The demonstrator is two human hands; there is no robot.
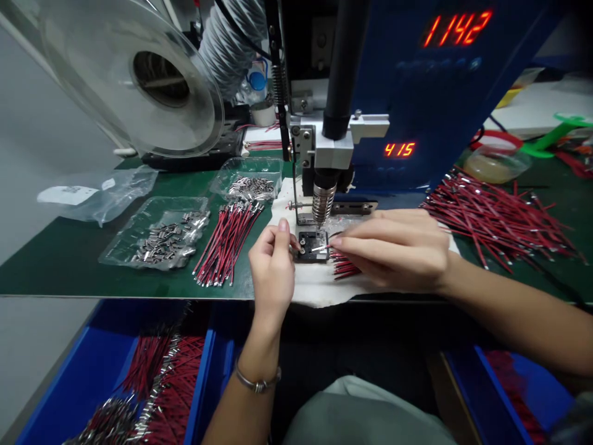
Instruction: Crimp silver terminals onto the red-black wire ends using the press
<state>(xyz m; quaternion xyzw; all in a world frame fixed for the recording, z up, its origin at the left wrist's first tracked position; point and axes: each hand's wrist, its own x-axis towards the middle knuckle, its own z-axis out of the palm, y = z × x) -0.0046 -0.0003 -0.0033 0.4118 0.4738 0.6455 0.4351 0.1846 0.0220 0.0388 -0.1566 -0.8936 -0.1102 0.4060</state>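
Note:
My left hand (273, 262) is pinched at the left edge of a small black fixture (309, 246) under the machine's ribbed metal tip (323, 203); what it pinches is too small to name. My right hand (393, 247) lies flat-fingered from the right, pinching a short white-tipped red and black wire (320, 248) onto the fixture. More red wires (343, 267) lie under this hand on a white cloth (319, 284).
A bundle of red and black wires (227, 242) lies left of the cloth, beside two clear trays of metal sleeves (169, 238). A large wire pile (495, 216) spreads at the right. The blue machine (440, 80) shows red digits. Blue bins (106, 371) with finished wires sit below the green table edge.

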